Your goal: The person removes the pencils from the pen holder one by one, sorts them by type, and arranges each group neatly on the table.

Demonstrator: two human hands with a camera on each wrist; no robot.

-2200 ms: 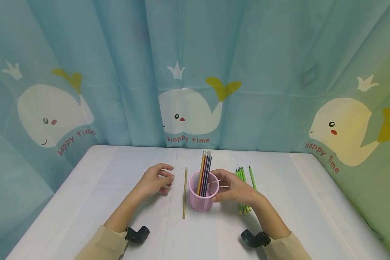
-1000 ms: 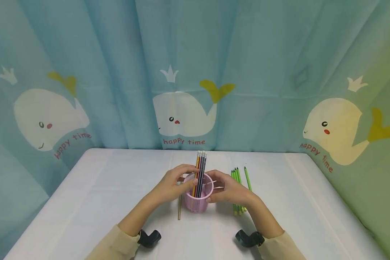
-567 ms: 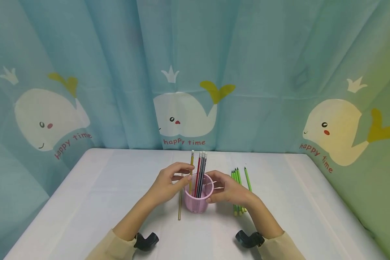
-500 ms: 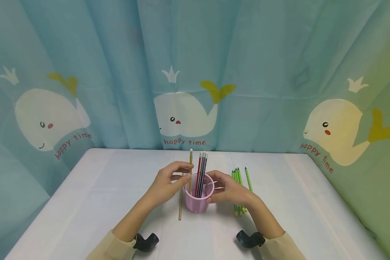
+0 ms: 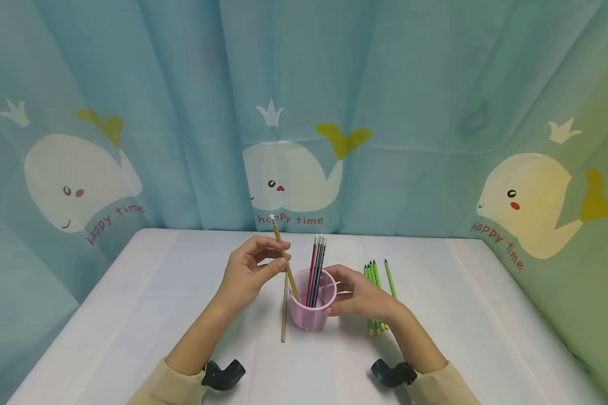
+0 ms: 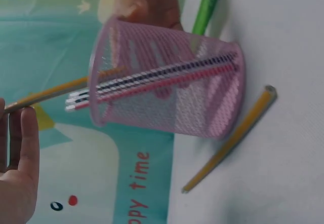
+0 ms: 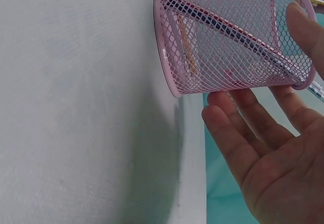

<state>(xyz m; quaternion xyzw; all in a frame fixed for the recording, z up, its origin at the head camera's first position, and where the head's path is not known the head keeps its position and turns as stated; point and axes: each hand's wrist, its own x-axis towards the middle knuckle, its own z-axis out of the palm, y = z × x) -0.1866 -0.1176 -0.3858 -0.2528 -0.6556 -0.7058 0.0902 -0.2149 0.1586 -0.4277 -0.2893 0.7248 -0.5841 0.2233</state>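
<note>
Nearest to me on the head feed, two tan sleeves (image 5: 164,385) reach in from the bottom edge, with a bent black piece (image 5: 225,376) at each wrist. Beyond them I see a loose gold pencil (image 5: 284,326) flat on the white table (image 5: 132,315), just to the left of the pink mesh cup (image 5: 309,320). The cup stands upright about midway between the two hands.

I have the left hand (image 5: 245,275) narrowed to a pinch, thumb and fingers holding a yellow pencil (image 5: 290,275) by its upper part. That pencil leans left, white eraser end up, and through the mesh on the left wrist feed I can see its lower end inside the mouth of the cup. The right hand (image 5: 362,295) is curved round the right side of the cup, thumb near the rim on the near side, fingers behind.

In the cup I see a red pencil (image 5: 311,267) and a few dark striped pencils (image 5: 319,270), leaning together, eraser ends up. Right of the cup, partly hidden by the right hand, lies a row of green pencils (image 5: 374,275), and just beside it a single green pencil (image 5: 390,278), dark tips pointing away from me.

At the back hangs a blue-green curtain (image 5: 410,84) printed with whales (image 5: 524,194) and "happy time".
</note>
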